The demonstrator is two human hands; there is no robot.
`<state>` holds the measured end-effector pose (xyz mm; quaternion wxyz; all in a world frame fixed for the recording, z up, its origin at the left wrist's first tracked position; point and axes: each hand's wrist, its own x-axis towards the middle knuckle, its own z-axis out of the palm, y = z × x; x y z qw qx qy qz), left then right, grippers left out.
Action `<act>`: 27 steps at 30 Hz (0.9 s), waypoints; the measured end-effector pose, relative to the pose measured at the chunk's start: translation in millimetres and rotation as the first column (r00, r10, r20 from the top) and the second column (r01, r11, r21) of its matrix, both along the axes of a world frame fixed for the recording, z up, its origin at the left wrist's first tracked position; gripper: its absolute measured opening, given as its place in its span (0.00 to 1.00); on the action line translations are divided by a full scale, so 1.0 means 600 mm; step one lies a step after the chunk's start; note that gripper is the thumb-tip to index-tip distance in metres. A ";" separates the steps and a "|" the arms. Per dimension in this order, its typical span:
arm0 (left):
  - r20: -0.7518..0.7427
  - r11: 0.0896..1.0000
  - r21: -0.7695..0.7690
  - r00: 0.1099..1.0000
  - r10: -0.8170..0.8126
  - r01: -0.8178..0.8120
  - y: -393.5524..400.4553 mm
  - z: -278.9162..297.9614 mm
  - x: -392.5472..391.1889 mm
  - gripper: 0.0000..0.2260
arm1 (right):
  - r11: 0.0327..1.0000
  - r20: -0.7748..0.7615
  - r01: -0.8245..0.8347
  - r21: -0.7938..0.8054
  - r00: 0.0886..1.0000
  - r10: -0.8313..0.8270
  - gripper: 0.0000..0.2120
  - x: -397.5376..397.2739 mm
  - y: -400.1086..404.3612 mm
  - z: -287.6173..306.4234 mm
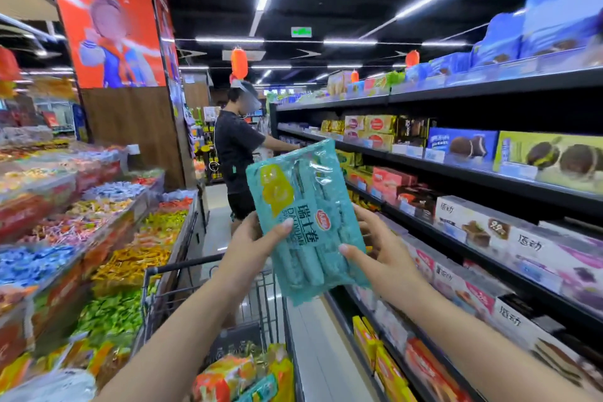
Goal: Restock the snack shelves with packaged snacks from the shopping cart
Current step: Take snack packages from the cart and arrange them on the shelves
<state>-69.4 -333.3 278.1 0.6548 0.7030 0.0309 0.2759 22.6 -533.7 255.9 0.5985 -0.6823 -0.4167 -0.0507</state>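
**Teal Swiss-roll pack held up between cart and snack shelves**

Both hands hold a teal pack of Swiss rolls (305, 222) in mid-air, above the far end of the shopping cart (208, 300) and just left of the snack shelves (456, 170). The left hand (253, 243) grips the pack's left edge, thumb laid across the printed front. The right hand (380, 251) grips the right edge, thumb on the front near the lower half and fingers curled behind.

The pack stands nearly upright with its long axis running top to bottom, leaning slightly so the top end tips left and away toward the aisle. Its printed face is turned to the camera; the clear window shows the rolls lying lengthwise along that same axis. The bottom seam hangs over the cart's right rim.

More snack packets (241, 375), orange, yellow and teal, lie in the near end of the cart. Boxed cakes (470, 225) fill the shelves on the right, touching side by side. On the left, open bins of wrapped candy (107, 228) run along the aisle. Further down, a person in a black shirt (236, 153) reaches toward the shelves.
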 end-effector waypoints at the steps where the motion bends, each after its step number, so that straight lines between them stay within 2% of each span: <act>1: 0.022 1.000 -0.008 1.000 -0.005 0.005 0.002 0.010 0.002 0.26 | 0.999 0.028 0.024 -0.022 0.999 -0.023 0.26 -0.005 -0.010 -0.001; 3: 0.070 1.000 -0.018 0.997 -0.013 0.014 0.005 0.028 0.010 0.24 | 0.996 0.053 0.071 -0.053 0.996 -0.068 0.25 -0.018 -0.029 -0.004; 7: 0.104 0.995 0.015 0.990 -0.098 0.097 -0.009 0.044 0.030 0.22 | 0.982 -0.001 0.185 -0.046 0.983 -0.186 0.25 -0.046 -0.065 -0.015; 10: 0.135 0.986 0.020 0.977 -0.166 0.165 -0.045 0.046 0.047 0.21 | 0.944 -0.119 0.329 -0.012 0.937 -0.328 0.23 -0.074 -0.097 -0.023; 12: 0.164 0.978 0.022 0.964 -0.208 0.207 -0.078 0.046 0.054 0.21 | 0.890 -0.206 0.455 -0.018 0.870 -0.449 0.23 -0.096 -0.121 -0.037; 15: 0.206 0.949 -0.033 0.931 -0.300 0.313 -0.141 0.037 0.059 0.22 | 0.799 -0.352 0.596 -0.079 0.733 -0.581 0.30 -0.137 -0.165 -0.078; 18: 0.222 0.902 -0.098 0.893 -0.392 0.421 -0.211 0.017 0.058 0.23 | 0.711 -0.469 0.694 -0.118 0.592 -0.656 0.27 -0.198 -0.210 -0.106; 19: 0.210 0.881 -0.121 0.879 -0.428 0.458 -0.235 0.009 0.055 0.27 | 0.674 -0.474 0.731 -0.106 0.559 -0.680 0.28 -0.221 -0.223 -0.109; 22: 0.168 0.825 -0.164 0.839 -0.517 0.541 -0.310 -0.011 0.035 0.49 | 0.525 -0.473 0.850 -0.042 0.446 -0.760 0.25 -0.287 -0.264 -0.104; 23: 0.170 0.811 -0.164 0.826 -0.537 0.561 -0.333 -0.018 0.026 0.51 | 0.481 -0.491 0.876 -0.025 0.408 -0.770 0.25 -0.308 -0.278 -0.098; 25: 0.195 0.768 -0.160 0.783 -0.591 0.620 -0.377 -0.027 0.004 0.47 | 0.395 -0.507 0.919 -0.010 0.335 -0.794 0.26 -0.348 -0.309 -0.090; 27: 0.181 0.709 -0.186 0.733 -0.656 0.681 -0.417 -0.035 -0.019 0.38 | 0.302 -0.492 0.953 0.000 0.263 -0.830 0.26 -0.390 -0.340 -0.082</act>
